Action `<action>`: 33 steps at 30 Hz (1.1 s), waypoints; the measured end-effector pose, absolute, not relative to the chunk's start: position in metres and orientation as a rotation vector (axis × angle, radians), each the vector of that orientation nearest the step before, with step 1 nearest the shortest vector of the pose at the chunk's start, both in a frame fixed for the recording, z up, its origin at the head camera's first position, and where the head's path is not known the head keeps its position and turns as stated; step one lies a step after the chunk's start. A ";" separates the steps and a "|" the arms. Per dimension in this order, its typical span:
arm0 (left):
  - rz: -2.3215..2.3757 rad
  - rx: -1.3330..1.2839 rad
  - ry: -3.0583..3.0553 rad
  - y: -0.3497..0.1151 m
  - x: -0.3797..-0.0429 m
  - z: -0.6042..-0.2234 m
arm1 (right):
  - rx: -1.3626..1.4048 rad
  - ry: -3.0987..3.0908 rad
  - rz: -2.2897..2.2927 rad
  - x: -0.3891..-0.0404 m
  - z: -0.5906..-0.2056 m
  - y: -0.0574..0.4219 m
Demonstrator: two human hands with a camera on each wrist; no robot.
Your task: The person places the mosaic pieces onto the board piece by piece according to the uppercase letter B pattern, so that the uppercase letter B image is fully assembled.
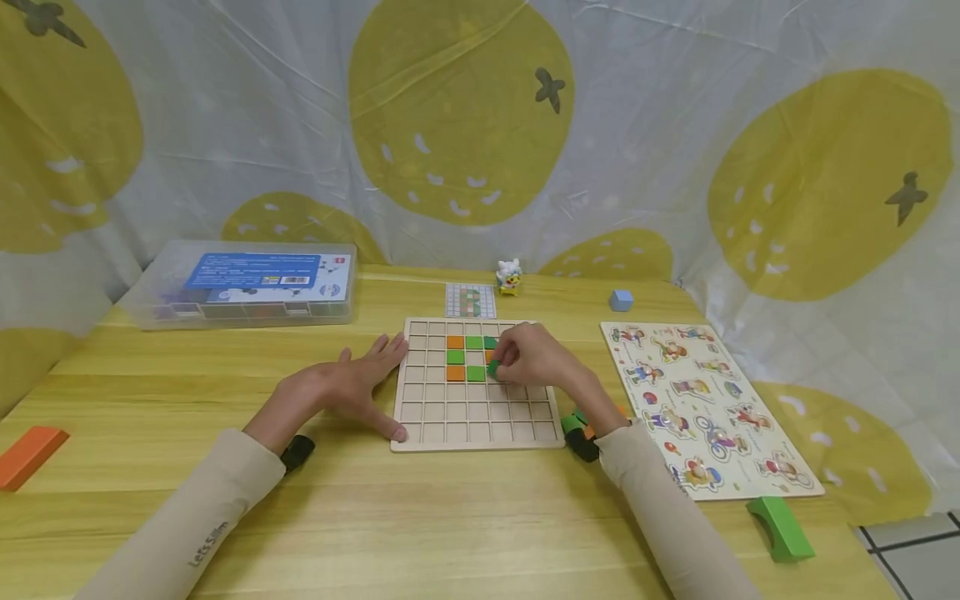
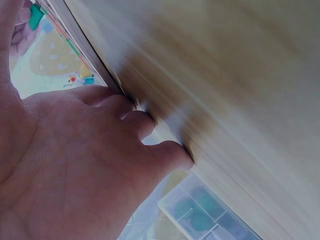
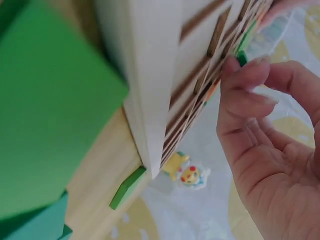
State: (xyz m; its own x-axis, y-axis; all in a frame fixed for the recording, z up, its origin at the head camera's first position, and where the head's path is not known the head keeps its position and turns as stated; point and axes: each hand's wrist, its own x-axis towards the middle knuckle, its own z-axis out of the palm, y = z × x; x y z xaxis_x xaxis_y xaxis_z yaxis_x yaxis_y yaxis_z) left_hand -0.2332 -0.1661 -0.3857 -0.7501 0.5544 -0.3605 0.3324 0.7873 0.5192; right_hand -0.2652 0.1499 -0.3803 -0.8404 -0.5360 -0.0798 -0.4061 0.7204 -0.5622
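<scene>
Here, the right hand (image 1: 532,356) closes thumb and fingertips in a pinch on a dark green tile (image 1: 492,369), over the board (image 1: 480,412); whether the tile is seated cannot be told. Just left of those fingertips lie orange and green tiles (image 1: 476,373). The left hand (image 1: 358,385), fingers spread wide, only touches the board's left edge. Beyond the right fingers lies a card (image 1: 470,301), then a toy (image 1: 508,277).
</scene>
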 end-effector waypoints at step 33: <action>0.583 0.675 2.473 -0.165 -0.233 -0.386 | -0.734 2.459 -1.139 -0.270 -0.385 0.169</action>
State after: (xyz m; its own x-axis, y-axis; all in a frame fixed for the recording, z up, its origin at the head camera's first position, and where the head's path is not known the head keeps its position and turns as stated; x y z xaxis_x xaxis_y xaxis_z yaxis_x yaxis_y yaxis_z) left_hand -0.2334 -0.1654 -0.3857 -0.7479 0.5609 -0.3550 0.3431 0.7845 0.5165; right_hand -0.2705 0.1694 -0.3847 -0.8116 -0.5786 -0.0811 -0.3123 0.5470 -0.7767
